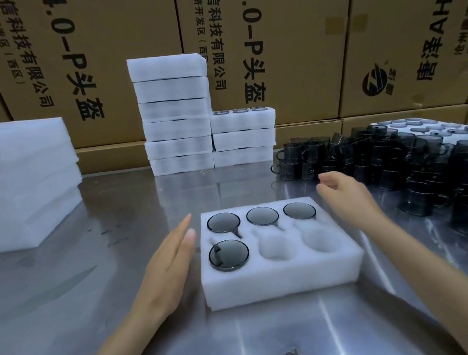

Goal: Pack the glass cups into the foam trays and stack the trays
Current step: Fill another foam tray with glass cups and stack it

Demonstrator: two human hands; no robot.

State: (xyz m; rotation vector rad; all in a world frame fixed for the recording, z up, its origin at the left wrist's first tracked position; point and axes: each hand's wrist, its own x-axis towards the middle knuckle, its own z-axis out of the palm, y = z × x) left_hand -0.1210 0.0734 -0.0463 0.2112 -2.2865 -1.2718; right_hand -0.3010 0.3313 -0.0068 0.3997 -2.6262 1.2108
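A white foam tray [282,282] lies on the steel table in front of me. Dark glass cups fill its three far pockets [262,216] and the near left pocket [228,255]; the near middle and near right pockets are bare. My left hand [168,263] lies flat with straight fingers along the tray's left side. My right hand [345,197] hovers past the tray's far right corner, fingers relaxed and holding nothing, close to a heap of stacked dark glass cups [421,164] on the right.
Two stacks of packed foam trays [174,113] [244,137] stand at the back centre. A pile of foam sheets [16,182] sits at the left. Another tray with cups [434,128] lies behind the heap. Cardboard boxes [282,36] wall off the back.
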